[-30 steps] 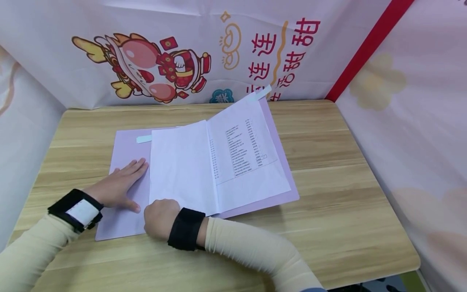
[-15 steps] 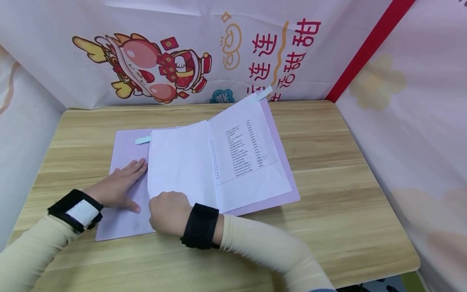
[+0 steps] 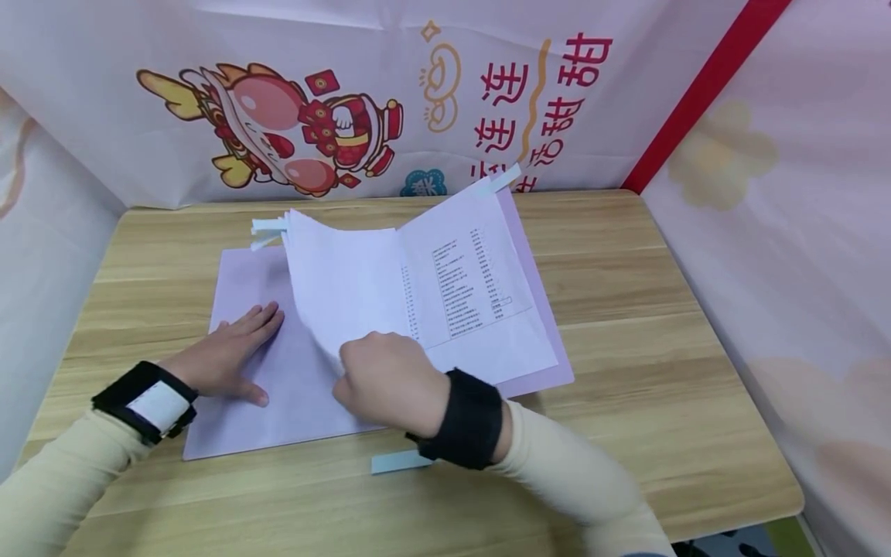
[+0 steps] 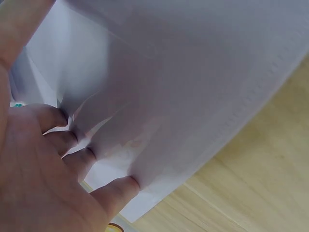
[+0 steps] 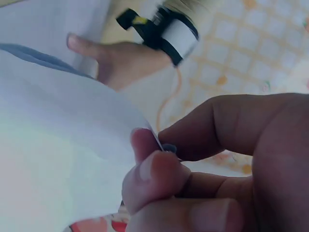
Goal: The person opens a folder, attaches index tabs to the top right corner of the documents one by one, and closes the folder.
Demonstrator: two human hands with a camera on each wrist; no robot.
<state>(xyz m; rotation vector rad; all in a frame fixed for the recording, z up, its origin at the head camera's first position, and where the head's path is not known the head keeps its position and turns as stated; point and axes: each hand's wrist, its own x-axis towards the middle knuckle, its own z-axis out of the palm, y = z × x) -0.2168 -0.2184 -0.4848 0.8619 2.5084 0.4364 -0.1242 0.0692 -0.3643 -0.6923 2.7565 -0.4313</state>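
A pale purple folder (image 3: pixel 316 414) lies spread on the wooden table with white paper sheets in it. My left hand (image 3: pixel 233 352) rests flat on its left cover, fingers straight and spread. In the right wrist view, my right hand (image 5: pixel 203 164) pinches the edge of the white sheets (image 5: pixel 72 125) between thumb and fingers. Those sheets (image 3: pixel 341 278) are lifted and curve up off the left cover. A printed page (image 3: pixel 466 294) with a list in a table lies on the right side, and the right cover (image 3: pixel 543 309) is tilted up.
Pale blue strips (image 3: pixel 267 227) stick out from the lifted sheets at upper left. Another blue strip (image 3: pixel 401 462) shows beside my right wrist, and one (image 3: pixel 503 179) sits at the right page's top corner. The wooden table (image 3: pixel 661 402) meets printed cloth (image 3: pixel 390 46) behind.
My right hand has moved right and up, lifting the left sheets off the cover. More purple cover shows, and a blue strip has appeared below that hand. My left hand has stayed put.
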